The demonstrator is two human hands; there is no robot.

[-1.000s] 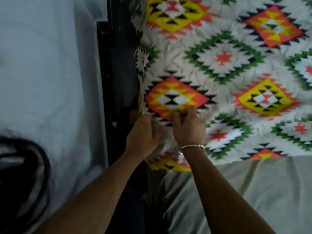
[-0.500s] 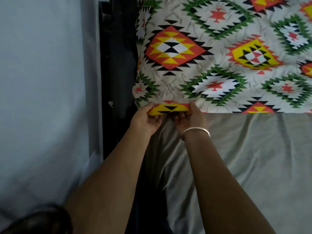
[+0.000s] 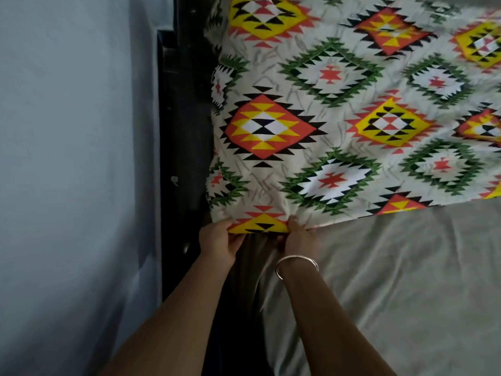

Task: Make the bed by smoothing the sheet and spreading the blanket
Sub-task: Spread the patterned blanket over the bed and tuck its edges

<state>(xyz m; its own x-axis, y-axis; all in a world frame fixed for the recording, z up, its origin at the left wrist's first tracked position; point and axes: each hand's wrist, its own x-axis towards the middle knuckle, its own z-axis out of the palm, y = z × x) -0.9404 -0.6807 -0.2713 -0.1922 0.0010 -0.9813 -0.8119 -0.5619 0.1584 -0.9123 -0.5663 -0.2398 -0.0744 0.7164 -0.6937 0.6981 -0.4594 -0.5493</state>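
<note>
A white blanket (image 3: pixel 339 109) with bold orange, yellow, green and black diamond patterns covers the far part of the bed. Its near edge runs across the grey sheet (image 3: pixel 401 280), which lies bare and slightly creased below it. My left hand (image 3: pixel 217 242) pinches the blanket's near-left corner at the bed's side. My right hand (image 3: pixel 299 237), with a silver bangle on the wrist, grips the same edge just to the right. The two hands are a short span apart, with the yellow motif between them.
A dark gap with the black bed frame (image 3: pixel 181 131) runs along the bed's left side. Beyond it stands a pale blue-grey wall (image 3: pixel 70 158). The sheet hangs down over the mattress edge near my forearms.
The blanket's near-left corner, bunched under my hands a second ago, now lies pulled out flat along the edge. My hands have stayed on that corner, slightly further apart.
</note>
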